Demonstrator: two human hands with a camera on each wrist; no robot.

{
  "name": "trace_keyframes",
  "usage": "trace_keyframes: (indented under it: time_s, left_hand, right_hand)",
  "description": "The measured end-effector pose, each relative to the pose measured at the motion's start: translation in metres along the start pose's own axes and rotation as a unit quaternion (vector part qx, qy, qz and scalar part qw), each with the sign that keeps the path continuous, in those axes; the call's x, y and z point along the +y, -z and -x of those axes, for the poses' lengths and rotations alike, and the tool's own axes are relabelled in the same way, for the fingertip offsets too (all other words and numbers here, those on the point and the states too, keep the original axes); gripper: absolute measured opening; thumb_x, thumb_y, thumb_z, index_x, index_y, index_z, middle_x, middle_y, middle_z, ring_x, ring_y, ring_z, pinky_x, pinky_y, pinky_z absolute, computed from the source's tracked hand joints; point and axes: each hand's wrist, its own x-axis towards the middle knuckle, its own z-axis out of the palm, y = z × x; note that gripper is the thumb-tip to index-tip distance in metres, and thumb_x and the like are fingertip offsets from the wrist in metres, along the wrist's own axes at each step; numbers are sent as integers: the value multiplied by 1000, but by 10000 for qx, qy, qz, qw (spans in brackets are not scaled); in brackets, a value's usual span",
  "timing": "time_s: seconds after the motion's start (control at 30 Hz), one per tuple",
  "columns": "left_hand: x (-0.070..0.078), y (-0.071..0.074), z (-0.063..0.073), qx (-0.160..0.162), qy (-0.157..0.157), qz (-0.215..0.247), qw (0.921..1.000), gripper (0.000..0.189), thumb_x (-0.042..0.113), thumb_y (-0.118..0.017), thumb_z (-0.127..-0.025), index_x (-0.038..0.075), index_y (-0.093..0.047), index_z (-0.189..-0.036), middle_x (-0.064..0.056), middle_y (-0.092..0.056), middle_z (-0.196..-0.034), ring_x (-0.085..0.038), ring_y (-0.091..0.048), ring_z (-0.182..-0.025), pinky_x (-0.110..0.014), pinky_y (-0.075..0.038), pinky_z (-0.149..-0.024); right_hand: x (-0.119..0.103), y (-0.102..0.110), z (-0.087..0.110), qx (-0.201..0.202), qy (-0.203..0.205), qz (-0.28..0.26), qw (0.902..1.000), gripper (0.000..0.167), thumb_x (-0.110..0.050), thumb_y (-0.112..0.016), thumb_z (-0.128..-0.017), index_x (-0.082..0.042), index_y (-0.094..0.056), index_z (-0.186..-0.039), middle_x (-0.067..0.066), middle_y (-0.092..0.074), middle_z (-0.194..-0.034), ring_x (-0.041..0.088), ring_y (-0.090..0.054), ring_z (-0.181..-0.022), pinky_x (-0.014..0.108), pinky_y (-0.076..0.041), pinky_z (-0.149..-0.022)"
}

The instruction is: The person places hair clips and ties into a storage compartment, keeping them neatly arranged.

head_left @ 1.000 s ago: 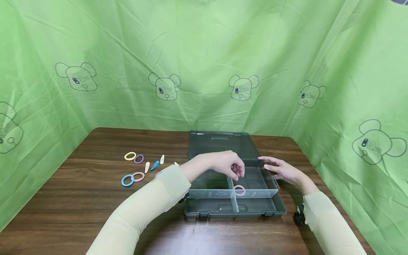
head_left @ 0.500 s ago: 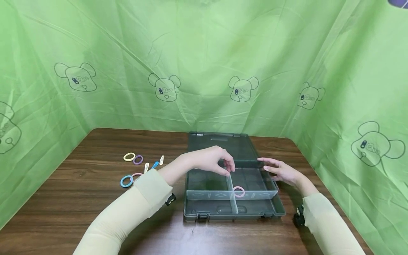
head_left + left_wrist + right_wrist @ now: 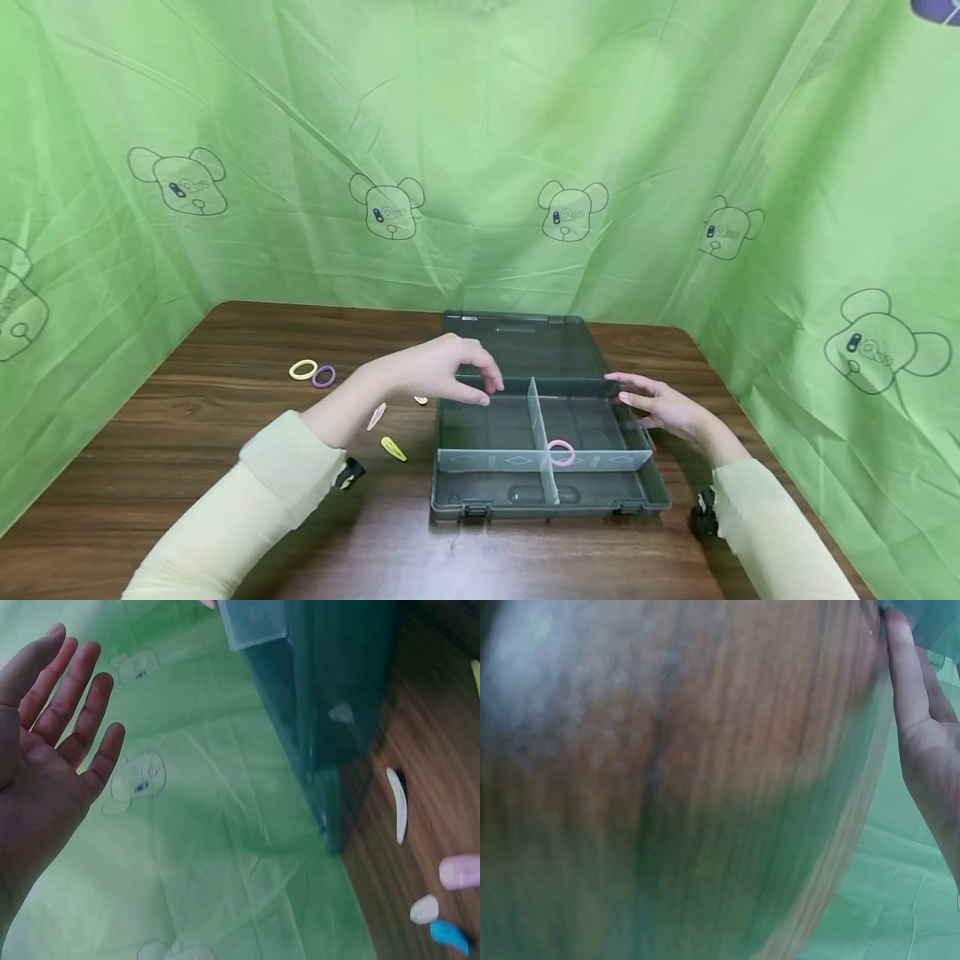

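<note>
On a brown wood-grain table (image 3: 150,467) lies a translucent grey plastic divided box (image 3: 480,425), lid laid back. The hands are apart: the left hand (image 3: 450,371) hovers over its rear left part, fingers relaxed; the right hand (image 3: 660,407) rests straight fingers against its right side. Inside, beside the clear dividers (image 3: 480,461) — a pink round hair ring (image 3: 573,454). Left of the box — yellow (image 3: 302,377) and purple rings (image 3: 322,386), and a yellow teardrop clip (image 3: 393,449).

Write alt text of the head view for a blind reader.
A person's empty left hand hovers at the left side of an open, divided dark box on a wooden table, with the right hand at the box's right edge. A pink ring is at the long divider; left of the box lie a yellow ring, a purple ring and small clips.
</note>
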Motion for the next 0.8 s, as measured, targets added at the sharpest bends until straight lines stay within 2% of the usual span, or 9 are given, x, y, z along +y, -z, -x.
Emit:
trace_keyframes:
  time_s: [0.2,0.43,0.53,0.67,0.8]
  left_hand:
    - [-1,15,27,202,206,-12,9996,18,28,-71,-84,26,-68,-101,16,-64,-100,-3,-57,-100,-25,-45,-91]
    - [-12,29,63,591,386,-119,9974,20,23,-72,-83,26,-68,-103,11,-66,-101,-3,-57,-101,-28,-45,-93]
    - [-16,31,79,775,527,-184,9954,20,24,-72,-83,27,-68,-103,10,-66,-101,-4,-57,-98,-29,-46,-88]
    - [-21,33,96,898,843,-223,9921,20,26,-72,-83,31,-67,-101,15,-64,-100,-7,-59,-96,-26,-46,-82]
    - [-26,34,111,950,1122,-260,9888,21,23,-72,-83,34,-66,-101,18,-63,-100,-5,-58,-96,-25,-46,-82]
  right_hand:
    - [0,-1,1,45,23,-114,9999,53,-26,-50,-98,-17,-32,-147,19,-28,-150,29,-44,-127,49,-47,-92]
    - [-1,0,0,17,86,-102,9999,55,-28,-51,-97,-16,-31,-147,22,-31,-148,30,-47,-125,49,-47,-92]
    - [0,0,0,-9,82,-91,9999,55,-27,-50,-98,-16,-30,-147,22,-30,-148,28,-48,-124,49,-46,-93]
    - [0,0,0,-20,93,-94,9999,55,-27,-51,-98,-15,-30,-147,22,-30,-148,27,-49,-123,50,-45,-94]
    - [1,0,0,-24,106,-90,9999,56,-29,-52,-97,-16,-31,-147,22,-31,-148,26,-50,-123,50,-45,-94]
